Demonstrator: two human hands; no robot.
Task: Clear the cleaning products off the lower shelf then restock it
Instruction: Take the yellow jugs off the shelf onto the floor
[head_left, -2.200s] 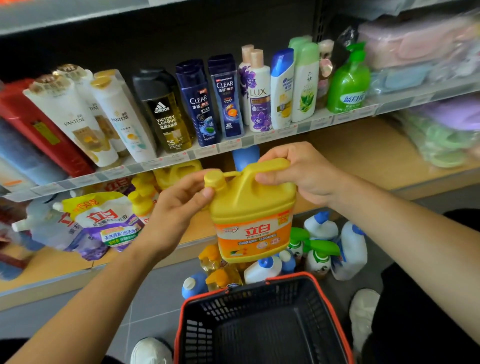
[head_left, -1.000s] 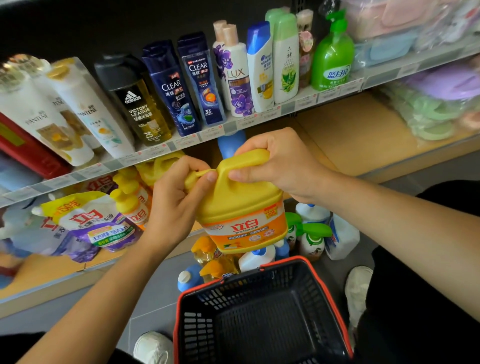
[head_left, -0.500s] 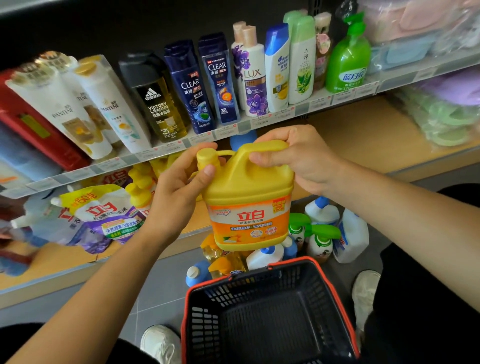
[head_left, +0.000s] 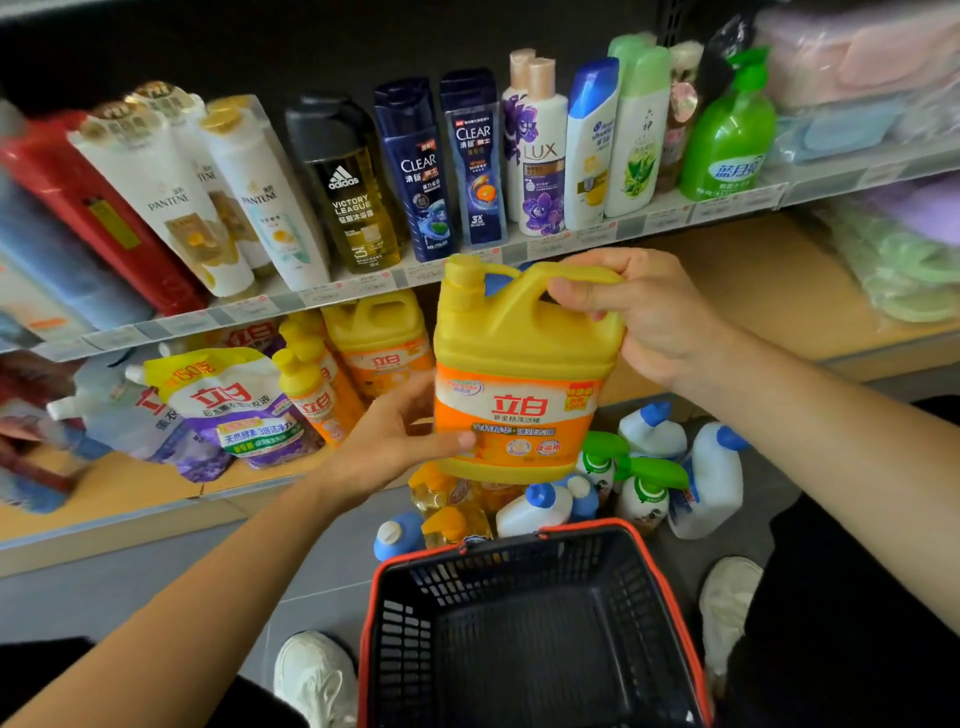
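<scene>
Price tags along the upper shelf edge: print too blurred to read. Far-left stock smeared; red pack runs off the left edge, label unreadable. Blue cap behind the yellow jug: only a sliver shows through the handle loop. Amber bottles on the floor, tops covered by the jug's base. Left hand: most fingers hidden behind the jug (one fingertip shows on the label). Basket cut by the bottom edge. Soft packs cropped at right, contents unclear.

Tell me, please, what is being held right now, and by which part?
The yellow detergent jug: the right hand grips its top handle, fingers curled round it, and the left hand holds its lower side, thumb on the label.
</scene>
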